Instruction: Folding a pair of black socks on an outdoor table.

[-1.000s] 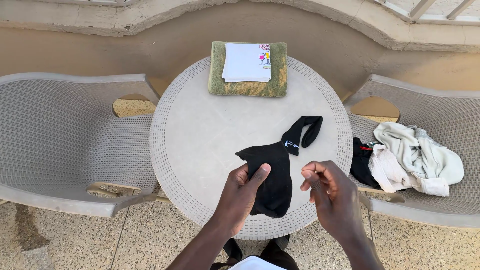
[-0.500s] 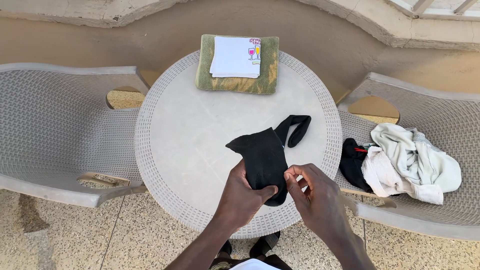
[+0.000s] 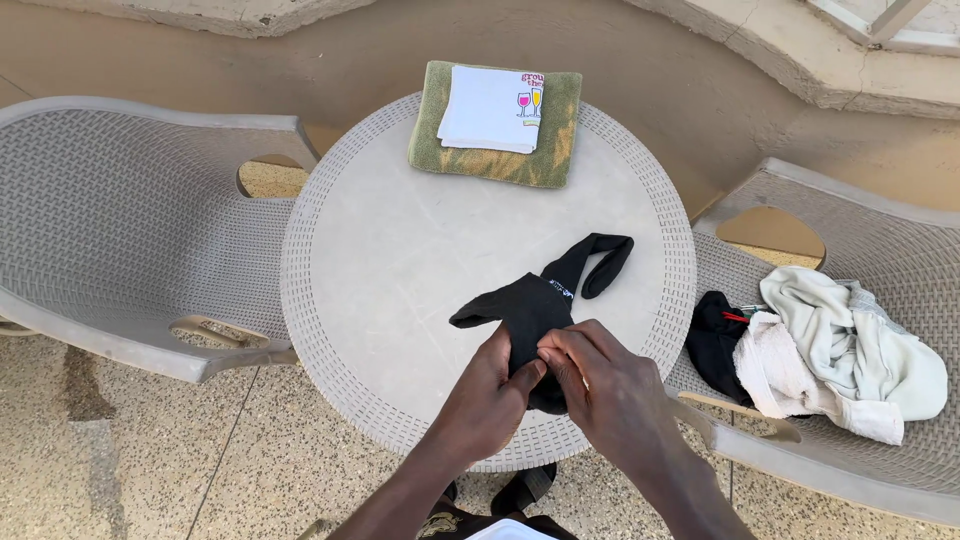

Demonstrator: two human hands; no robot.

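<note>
- Socks: black sock pair (image 3: 540,300) sits on the round desk (image 3: 400,260), near edge, right of centre.
- Left hand (image 3: 487,400) pinches the near end of the bundle, thumb on top, grip narrow and holding fabric.
- Right hand (image 3: 600,385) closes on the same end from the right, fingertips curled in; grip also narrow on the sock. Exact overlap of the layers under the fingers is hard to read, probably doubled fabric.
- Both hands on one end likely pins that end, leaving the rest flat on the desk.
- Long axis runs from the hands up and right; far cuff end (image 3: 605,262) loops back on itself, a short flap juts left.
- Folded green towel (image 3: 560,150) with white cloth (image 3: 485,110) on top sits at the far rim.
- Right chair (image 3: 900,240) carries a heap of pale and dark laundry (image 3: 830,345); left chair (image 3: 130,230) flanks the desk.
</note>
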